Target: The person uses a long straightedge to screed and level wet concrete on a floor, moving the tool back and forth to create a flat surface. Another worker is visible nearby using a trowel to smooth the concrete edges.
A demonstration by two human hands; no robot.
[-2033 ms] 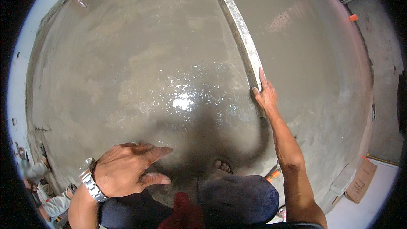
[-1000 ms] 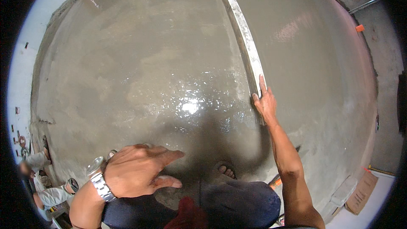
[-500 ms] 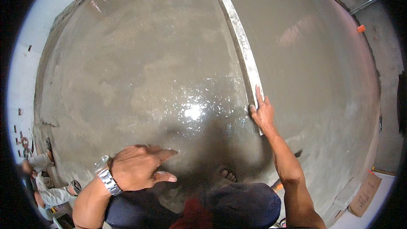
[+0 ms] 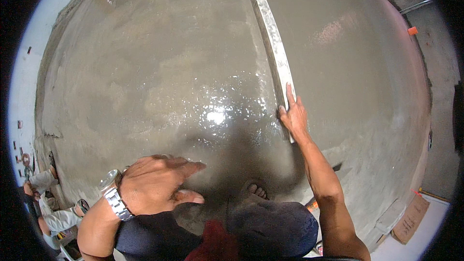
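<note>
- Several small dark marks dot the pale wall (image 4: 30, 75) that curves along the far left.
- Below them, in the lower left corner, another person (image 4: 60, 222) in light trousers and a sandal shows in part beside the wet floor (image 4: 140, 58).
- A metal wristwatch (image 4: 117, 203) circles the person's left wrist.
- The left hand (image 4: 154, 183) hangs loosely spread above the near floor, its back toward the camera, forefinger pointing right and thumb held apart, a clear gap between the two; it is well apart from the long bar (image 4: 274, 38).
- A bright glare and small glints lie on the grey floor, in front of and to the right of that hand.
- Red cloth (image 4: 215, 241) hangs between two dark-clad knees (image 4: 275, 227) at the lower edge.
- Bare toes (image 4: 257, 191) show just beyond the right knee.
- The long bar, pale on top and darker on its left side, lies along the floor from the upper edge down to the right hand (image 4: 295, 116).
- That hand grips the bar close to its near end, forefinger stretched along the top face, thumb against the left side.
- A small orange piece (image 4: 412, 31) sits near the right edge.
- Brown cardboard (image 4: 411, 221) lies at the lower right.
</note>
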